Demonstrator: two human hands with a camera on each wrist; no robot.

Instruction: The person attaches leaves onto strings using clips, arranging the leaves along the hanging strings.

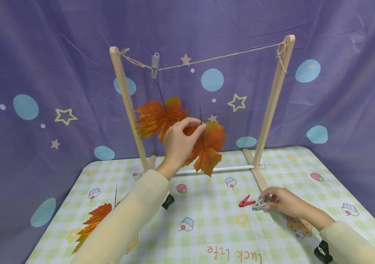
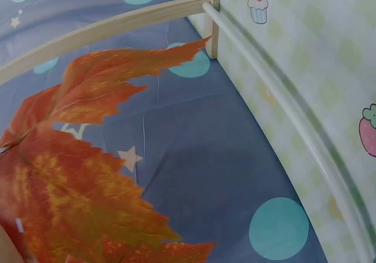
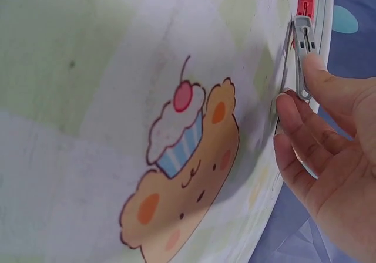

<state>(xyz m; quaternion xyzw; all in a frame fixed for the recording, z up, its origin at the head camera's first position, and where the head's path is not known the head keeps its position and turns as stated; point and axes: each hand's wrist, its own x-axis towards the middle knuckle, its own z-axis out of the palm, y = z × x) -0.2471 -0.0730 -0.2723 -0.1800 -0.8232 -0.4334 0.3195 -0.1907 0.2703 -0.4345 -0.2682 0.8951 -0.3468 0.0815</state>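
My left hand point(image 1: 180, 141) pinches the dark stem of an orange maple leaf point(image 1: 209, 146), held up below the string; the same leaf point(image 2: 88, 175) fills much of the left wrist view. Beside it, another orange leaf point(image 1: 161, 115) hangs by its stem under a grey clothespin point(image 1: 154, 66) on the string point(image 1: 220, 57). Low at the right, my right hand point(image 1: 286, 201) holds a second grey clothespin point(image 1: 260, 204) between thumb and fingers at the tabletop. In the right wrist view, the thumb presses on this clothespin point(image 3: 304, 46). A red clothespin point(image 1: 246, 201) lies just left of it.
The string is tied between two wooden posts point(image 1: 274, 99) point(image 1: 126, 99), joined low down by a white rod point(image 1: 220, 169). A third leaf point(image 1: 96, 220) lies on the checked tablecloth point(image 1: 220, 234), partly behind my left sleeve. A purple curtain point(image 1: 58, 44) hangs behind.
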